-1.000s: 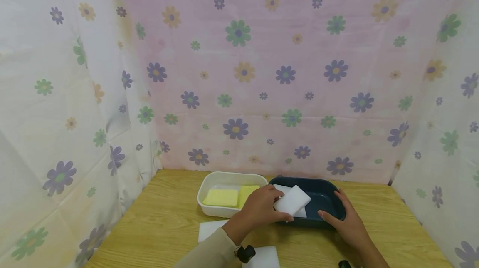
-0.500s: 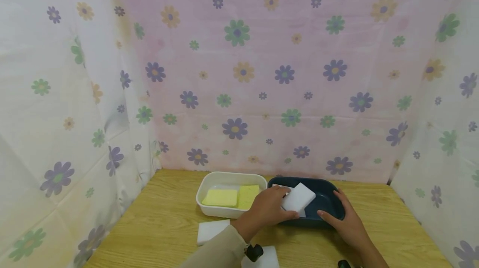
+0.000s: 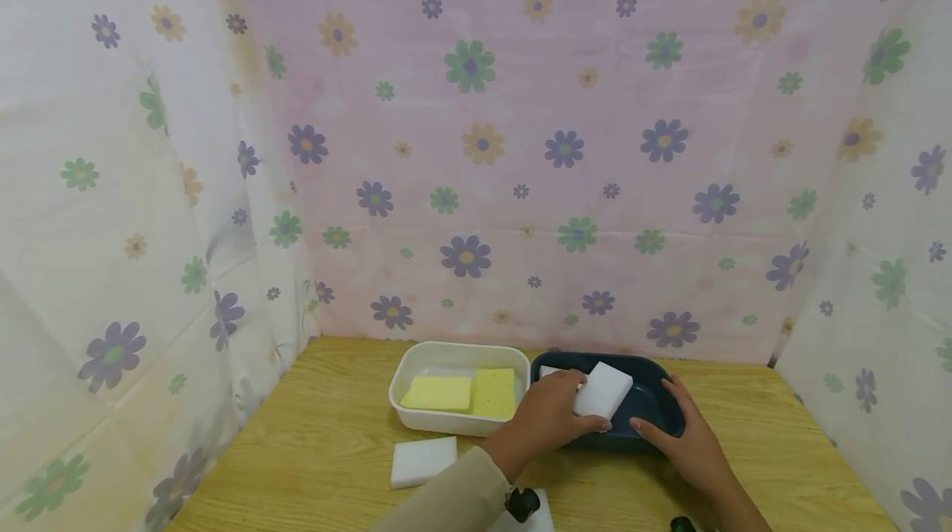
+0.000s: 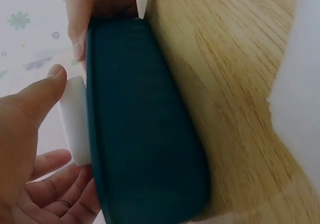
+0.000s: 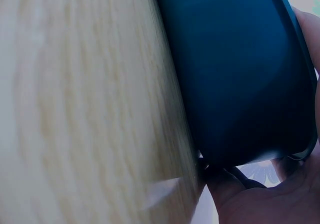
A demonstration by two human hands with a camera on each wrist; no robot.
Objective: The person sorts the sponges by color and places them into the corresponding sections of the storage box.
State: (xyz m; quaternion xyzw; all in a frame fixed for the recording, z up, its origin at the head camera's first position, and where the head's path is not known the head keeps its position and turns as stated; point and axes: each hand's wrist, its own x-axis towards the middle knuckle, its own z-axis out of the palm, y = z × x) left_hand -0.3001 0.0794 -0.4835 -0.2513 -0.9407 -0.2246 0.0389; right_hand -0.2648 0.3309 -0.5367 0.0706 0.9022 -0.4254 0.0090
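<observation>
In the head view my left hand (image 3: 550,415) pinches a white sponge (image 3: 606,391) between thumb and fingers, tilted over the dark blue tub (image 3: 649,367). Another white sponge lies inside that tub, mostly hidden behind the left hand. My right hand (image 3: 695,441) grips the tub's right end, its thumb at the front rim and its fingers round the far side. The left wrist view shows the held sponge (image 4: 75,121) edge-on just past the tub's wall (image 4: 140,119). In the right wrist view, the right hand (image 5: 280,199) lies against the tub's end (image 5: 245,84).
A white tub (image 3: 402,412) with two yellow sponges (image 3: 439,393) stands left of the dark one. Nearer on the wooden table (image 3: 297,449) lie a white sponge (image 3: 424,462) and another (image 3: 541,507), partly covered by the left sleeve. A flowered curtain (image 3: 506,301) hangs behind.
My left hand has carried the white sponge a little to the right over the dark tub. The right hand stays at the tub's end.
</observation>
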